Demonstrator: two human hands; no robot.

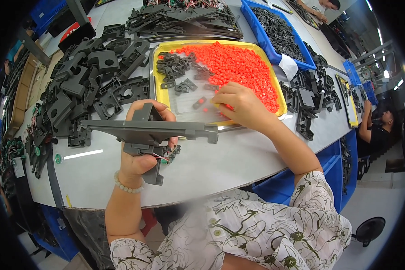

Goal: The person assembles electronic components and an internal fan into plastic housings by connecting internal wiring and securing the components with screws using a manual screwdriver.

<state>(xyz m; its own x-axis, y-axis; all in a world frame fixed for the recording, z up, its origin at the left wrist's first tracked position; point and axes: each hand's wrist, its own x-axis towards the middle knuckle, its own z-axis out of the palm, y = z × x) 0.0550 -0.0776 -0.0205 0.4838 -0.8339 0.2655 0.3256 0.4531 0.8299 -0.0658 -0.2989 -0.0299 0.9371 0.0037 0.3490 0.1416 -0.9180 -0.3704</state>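
My left hand [134,166] is wrapped round a dark grey plastic housing [153,129], held up above the front of the table. Thin wires and a small green circuit board [170,156] show at its lower right side. My right hand [244,107] reaches over the near side of a yellow-edged tray [162,93]. Its fingertips are pinched together and turned away, so what they hold, if anything, is hidden. Small red plastic pieces [243,67] heap up in the tray's right and far part. Small dark grey brackets [173,65] lie at its left.
Larger grey housings [83,74] pile up left of the tray. Flat grey panels [184,22] with wires are stacked behind it. A blue bin [274,33] of small dark parts stands at the far right, grey parts [307,96] beneath it. Other people sit farther off.
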